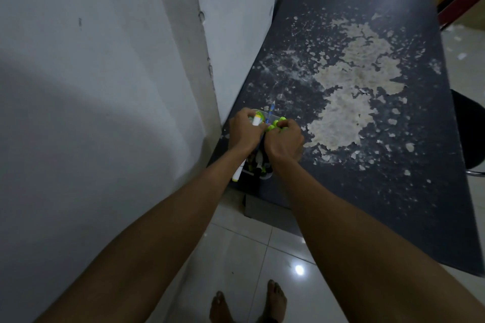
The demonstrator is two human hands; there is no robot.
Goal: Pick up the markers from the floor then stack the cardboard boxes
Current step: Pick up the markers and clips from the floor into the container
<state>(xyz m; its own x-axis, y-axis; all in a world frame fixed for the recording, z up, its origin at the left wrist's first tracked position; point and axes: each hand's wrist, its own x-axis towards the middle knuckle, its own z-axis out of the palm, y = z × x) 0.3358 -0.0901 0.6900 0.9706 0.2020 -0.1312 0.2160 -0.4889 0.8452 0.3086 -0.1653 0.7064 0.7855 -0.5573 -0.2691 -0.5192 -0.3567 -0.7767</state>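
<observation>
As left hand (pixel 245 130) grips white marker (pixel 256 121), right hand (pixel 285 141) grips green-capped markers (pixel 278 123) above container (pixel 265 174) on table (pixel 393 178).

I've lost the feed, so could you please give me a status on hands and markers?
Left hand gripping a white marker. Right hand gripping green-capped markers over the clear container. Wall close on left.

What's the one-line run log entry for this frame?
left hand: grips white marker | right hand: grips green-capped markers | both: over clear container | container: on dark table, by wall
</observation>
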